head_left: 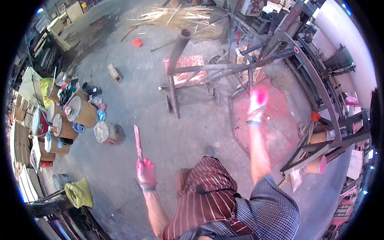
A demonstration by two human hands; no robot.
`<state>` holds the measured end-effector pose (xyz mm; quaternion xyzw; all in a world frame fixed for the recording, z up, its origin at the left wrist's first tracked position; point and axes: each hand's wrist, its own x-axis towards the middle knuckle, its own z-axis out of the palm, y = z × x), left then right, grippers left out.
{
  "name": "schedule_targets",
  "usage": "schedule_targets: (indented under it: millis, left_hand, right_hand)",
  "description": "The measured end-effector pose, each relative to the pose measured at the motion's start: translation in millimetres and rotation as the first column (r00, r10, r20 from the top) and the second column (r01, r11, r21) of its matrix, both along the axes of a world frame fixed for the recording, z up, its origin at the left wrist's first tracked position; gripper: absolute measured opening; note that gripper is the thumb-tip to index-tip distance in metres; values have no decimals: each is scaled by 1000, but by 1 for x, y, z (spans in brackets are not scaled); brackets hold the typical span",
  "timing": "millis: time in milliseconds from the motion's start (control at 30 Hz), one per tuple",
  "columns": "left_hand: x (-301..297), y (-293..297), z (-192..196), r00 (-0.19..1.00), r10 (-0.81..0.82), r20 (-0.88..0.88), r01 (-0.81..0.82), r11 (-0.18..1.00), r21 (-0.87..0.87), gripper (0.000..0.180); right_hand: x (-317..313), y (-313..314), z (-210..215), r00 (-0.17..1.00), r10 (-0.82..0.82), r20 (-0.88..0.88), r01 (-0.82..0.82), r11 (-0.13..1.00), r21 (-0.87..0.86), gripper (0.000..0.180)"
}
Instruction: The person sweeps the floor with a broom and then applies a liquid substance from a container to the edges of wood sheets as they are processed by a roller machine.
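In my left hand point(146, 174), a pink-stained glove closes around a flat stick point(138, 143) smeared with pink, its tip pointing away from me. My right hand point(258, 100), in a white glove stained bright pink, is blurred but looks closed at the near end of a dark metal handle point(251, 76). That handle belongs to a wheeled metal cart point(208, 69). A second handle point(174, 96) of the cart points toward me on the left, with nobody holding it. Red-stained boards point(188, 62) lie low on the cart.
A large reddish flat panel point(268, 124) lies on the floor beneath my right arm. Dark metal racking point(336, 116) stands at the right. Several drums point(82, 113) and a yellow sack point(78, 193) line the left. Wood strips point(176, 16) are heaped at the far end; a small block point(115, 73) lies mid-floor.
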<state>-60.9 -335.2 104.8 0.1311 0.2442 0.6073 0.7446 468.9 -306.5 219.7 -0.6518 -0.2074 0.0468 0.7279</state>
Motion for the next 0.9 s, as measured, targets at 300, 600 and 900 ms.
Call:
schedule_targets:
  millis: [300,600,900]
  left_hand:
    - [159,150,-40,912,187,-366,-278,936,-215,30]
    - [196,204,-87,713,191,-674,-393,906,-159,30]
    - [232,196,-81,878,-91,-470,-179,848,-499,36]
  right_hand:
    - [145,34,166,858,-31,513,-114,962,249,60]
    - [193,88,148,960,61,273,-164,913,373,33]
    - [230,119,157,908,194,372,-342,856,388,26]
